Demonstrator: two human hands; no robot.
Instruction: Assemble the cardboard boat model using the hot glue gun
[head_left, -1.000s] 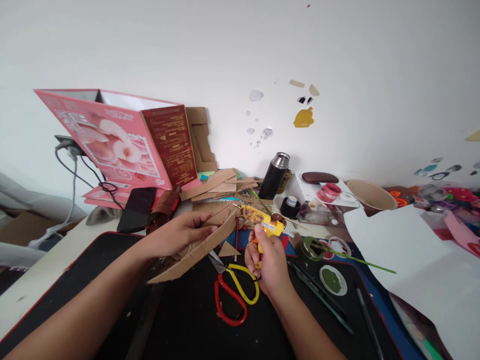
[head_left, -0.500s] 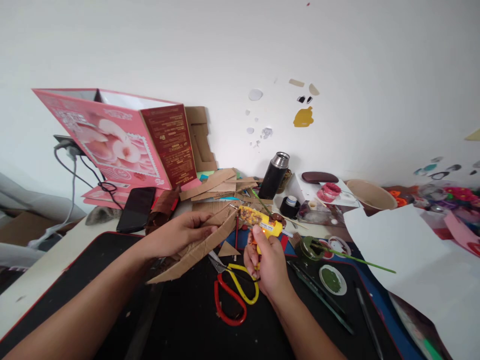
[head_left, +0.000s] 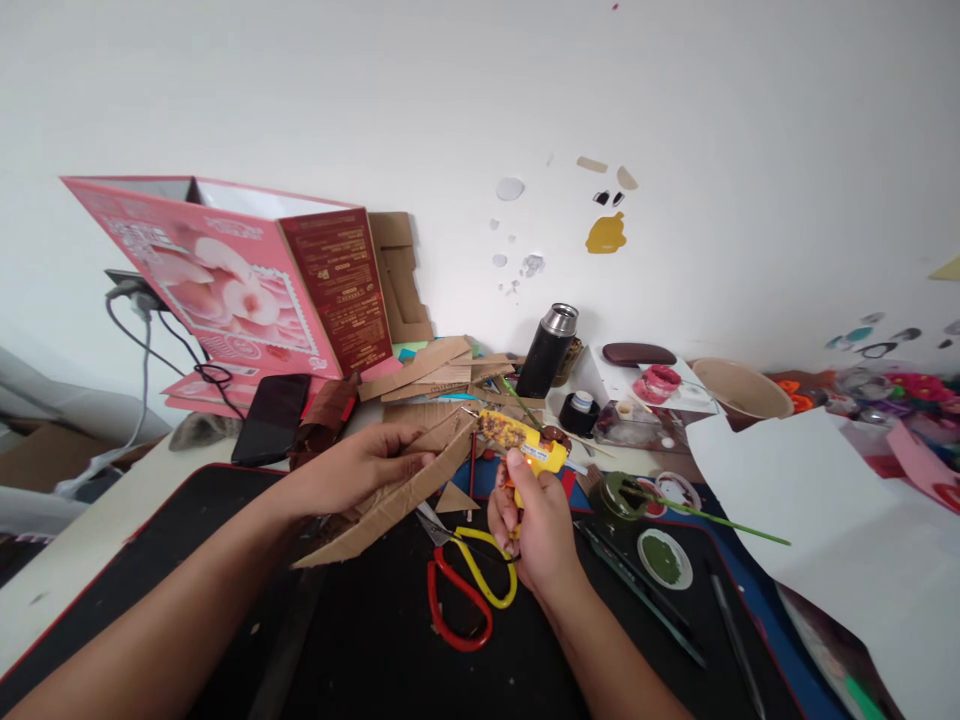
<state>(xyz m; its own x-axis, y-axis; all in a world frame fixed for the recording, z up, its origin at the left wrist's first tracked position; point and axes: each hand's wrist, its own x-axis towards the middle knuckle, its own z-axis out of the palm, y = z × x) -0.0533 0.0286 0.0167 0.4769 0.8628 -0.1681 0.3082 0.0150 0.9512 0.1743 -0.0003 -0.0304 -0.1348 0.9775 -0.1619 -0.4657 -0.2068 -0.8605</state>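
A folded cardboard piece (head_left: 409, 502) is gripped by my left hand (head_left: 367, 465), its long strip slanting down toward me. My right hand (head_left: 536, 520) is wrapped around a yellow hot glue gun (head_left: 517, 438), thumb on top near a small orange light. The gun's metal nozzle meets, or nearly meets, the upper right end of the cardboard; whether glue is coming out is too small to see. Below them, scissors (head_left: 472, 590) with one red and one yellow handle lie on the black mat (head_left: 360, 640). A small cardboard triangle (head_left: 456, 498) lies by the blades.
Cardboard scraps (head_left: 427, 370) are piled by the wall. A black thermos (head_left: 547, 350) stands behind the glue gun. At the right are an open green paint jar (head_left: 622, 497), its lid (head_left: 664, 558) and pens (head_left: 645, 595). A pink box (head_left: 225, 280) and phone (head_left: 271, 418) are at the left.
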